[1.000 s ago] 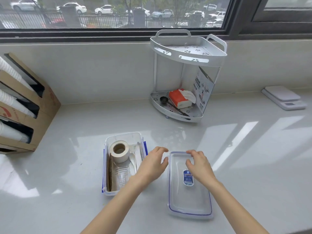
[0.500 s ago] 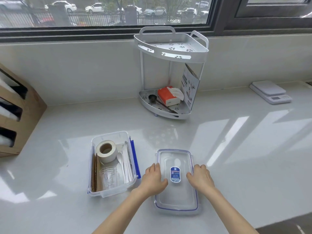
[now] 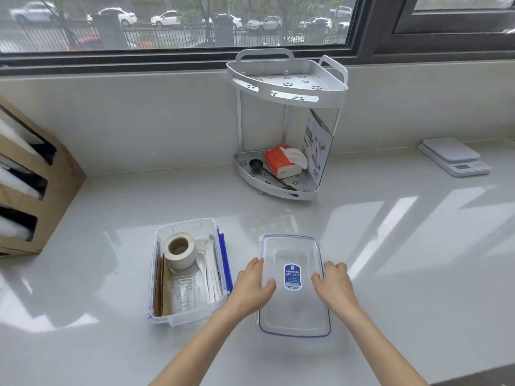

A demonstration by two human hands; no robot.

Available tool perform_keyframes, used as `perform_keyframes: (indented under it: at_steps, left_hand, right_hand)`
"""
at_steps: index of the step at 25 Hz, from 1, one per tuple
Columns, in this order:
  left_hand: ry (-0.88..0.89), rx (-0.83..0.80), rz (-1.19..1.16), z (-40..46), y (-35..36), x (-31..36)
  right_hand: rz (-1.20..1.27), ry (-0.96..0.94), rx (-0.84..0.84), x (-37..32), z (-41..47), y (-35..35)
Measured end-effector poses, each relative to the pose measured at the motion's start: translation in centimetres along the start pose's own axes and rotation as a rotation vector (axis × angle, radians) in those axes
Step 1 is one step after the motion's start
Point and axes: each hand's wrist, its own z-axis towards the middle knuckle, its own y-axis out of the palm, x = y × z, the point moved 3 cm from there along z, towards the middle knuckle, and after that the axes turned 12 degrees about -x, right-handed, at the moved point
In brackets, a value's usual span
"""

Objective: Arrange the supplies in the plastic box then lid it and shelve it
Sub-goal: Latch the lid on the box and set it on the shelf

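While the plastic box (image 3: 189, 271) sits packed and uncovered at left, the lid (image 3: 294, 285) just beside it is now clasped along both long edges, the left hand (image 3: 255, 288) and right hand (image 3: 333, 286) having slid back from its far end; lifting seems imminent.

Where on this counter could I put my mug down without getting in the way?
The broad bare counter between the corner rack and the scale, or left, between the cup dispenser and the plastic box. It is crowded around the box, lid and both hands.
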Motion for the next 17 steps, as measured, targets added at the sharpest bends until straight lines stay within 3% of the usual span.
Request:
perform_keyframes:
  at_steps: [9,17]
  left_hand:
    - [0.132,0.309,-0.162,-1.7,-6.5,-0.6]
    - [0.090,0.456,-0.188,-4.7,-11.3,-4.9]
  right_hand:
    - [0.084,-0.223,0.127,-6.6,0.3,-2.9]
    - [0.080,-0.369,0.021,-13.1,0.3,-0.1]
